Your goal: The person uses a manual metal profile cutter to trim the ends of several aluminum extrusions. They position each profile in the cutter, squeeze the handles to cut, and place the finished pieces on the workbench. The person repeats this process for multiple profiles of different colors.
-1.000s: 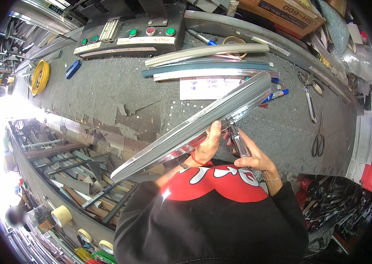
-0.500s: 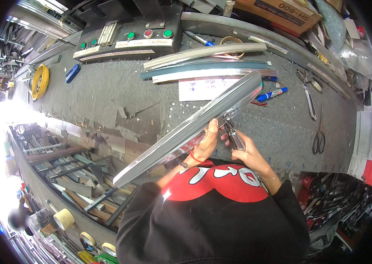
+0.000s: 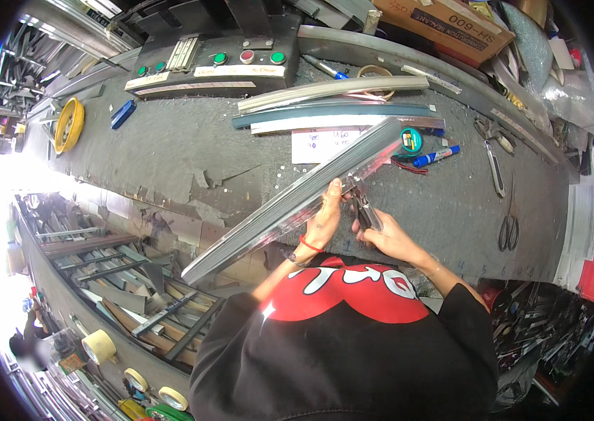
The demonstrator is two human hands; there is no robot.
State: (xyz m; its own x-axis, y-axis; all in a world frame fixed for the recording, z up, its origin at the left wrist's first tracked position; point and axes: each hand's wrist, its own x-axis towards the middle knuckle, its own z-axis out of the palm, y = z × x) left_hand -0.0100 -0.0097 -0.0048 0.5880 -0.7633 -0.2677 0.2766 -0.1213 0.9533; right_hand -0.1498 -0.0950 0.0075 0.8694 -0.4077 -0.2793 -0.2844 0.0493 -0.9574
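Right hand: your right hand (image 3: 388,237) is clenched round the handles of a dark metal, plier-like hand tool (image 3: 364,210).
Tool axis: it runs up and leftward from your right fist, its head just beside your left thumb; I cannot tell whether its jaws bite anything.
Left hand: your left hand (image 3: 324,220) grasps a long, ribbed grey bar (image 3: 290,200) right of its middle, nearer to it than your right.
Bar axis: diagonal, low end near and left, high end pointing far and right, held above the dark grey workbench (image 3: 451,217).
Film: clear plastic film (image 3: 375,164) hangs along the bar's near side, by the tool head.
Beyond: a round teal tape measure (image 3: 411,142) sits just past the bar's high end.
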